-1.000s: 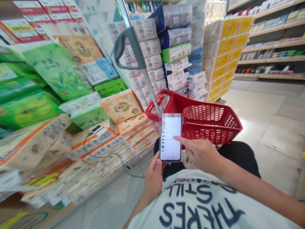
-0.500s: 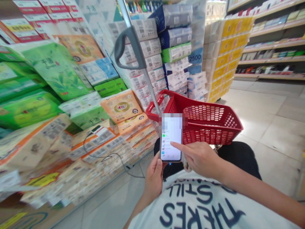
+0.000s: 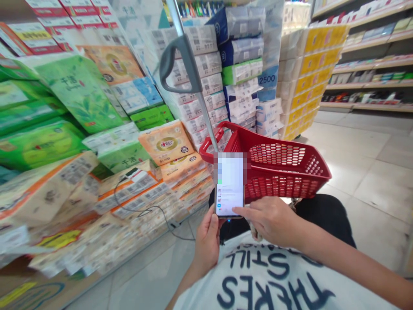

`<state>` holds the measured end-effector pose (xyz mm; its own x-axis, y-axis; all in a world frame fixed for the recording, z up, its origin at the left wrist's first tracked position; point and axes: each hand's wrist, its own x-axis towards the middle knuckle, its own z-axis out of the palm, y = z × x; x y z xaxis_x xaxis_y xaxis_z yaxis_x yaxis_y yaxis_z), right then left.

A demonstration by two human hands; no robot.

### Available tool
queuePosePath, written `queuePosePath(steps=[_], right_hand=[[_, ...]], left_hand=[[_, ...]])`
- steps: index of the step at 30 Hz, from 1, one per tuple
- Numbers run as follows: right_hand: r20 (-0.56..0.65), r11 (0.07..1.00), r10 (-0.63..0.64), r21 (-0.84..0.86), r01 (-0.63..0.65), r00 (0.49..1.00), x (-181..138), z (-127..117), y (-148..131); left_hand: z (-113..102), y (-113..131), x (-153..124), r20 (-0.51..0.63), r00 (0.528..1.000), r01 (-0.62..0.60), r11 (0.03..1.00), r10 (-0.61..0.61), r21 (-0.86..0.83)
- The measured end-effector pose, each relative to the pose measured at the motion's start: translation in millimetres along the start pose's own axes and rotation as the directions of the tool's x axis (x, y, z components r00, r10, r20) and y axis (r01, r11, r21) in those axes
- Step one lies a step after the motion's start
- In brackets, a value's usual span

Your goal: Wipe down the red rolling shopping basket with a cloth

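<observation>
My left hand (image 3: 207, 241) grips a smartphone (image 3: 229, 185) from below, its lit screen facing me. My right hand (image 3: 274, 221) hovers beside the phone, forefinger stretched out and touching the screen's lower right edge, the other fingers curled. Just behind the phone stands a red plastic shopping basket (image 3: 284, 165) with nothing visible inside. Its grey pull handle (image 3: 180, 64) rises on a metal rod toward the upper left.
Stacked tissue and paper packs (image 3: 106, 129) fill the shelves on the left and middle. A charging cable (image 3: 155, 213) trails over the lower packs. Yellow packs (image 3: 309, 82) stand further back. Shelving (image 3: 364, 73) runs along the right, over a tiled floor (image 3: 361, 159).
My right forefinger has slid down the phone screen from its middle to the bottom edge. The view has shifted slightly; the phone and basket stay where they were.
</observation>
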<state>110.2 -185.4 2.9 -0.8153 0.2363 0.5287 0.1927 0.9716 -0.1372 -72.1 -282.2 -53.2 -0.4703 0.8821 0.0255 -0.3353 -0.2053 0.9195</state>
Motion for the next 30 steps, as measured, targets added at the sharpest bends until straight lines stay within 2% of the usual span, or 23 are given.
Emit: queuePosePath(steps=[6, 30], right_hand=[[0.031, 0.999, -0.044, 0.013, 0.043, 0.999, 0.2, 1.8, -0.5], [0.036, 0.999, -0.046, 0.023, 0.045, 0.998, 0.2, 4.5, -0.2]], left_hand=[[-0.6, 1.5, 1.1, -0.015, 1.0, -0.002, 0.999, 0.002, -0.034], [6.6, 12.4, -2.2, -0.066, 0.998, -0.012, 0.998, 0.008, -0.055]])
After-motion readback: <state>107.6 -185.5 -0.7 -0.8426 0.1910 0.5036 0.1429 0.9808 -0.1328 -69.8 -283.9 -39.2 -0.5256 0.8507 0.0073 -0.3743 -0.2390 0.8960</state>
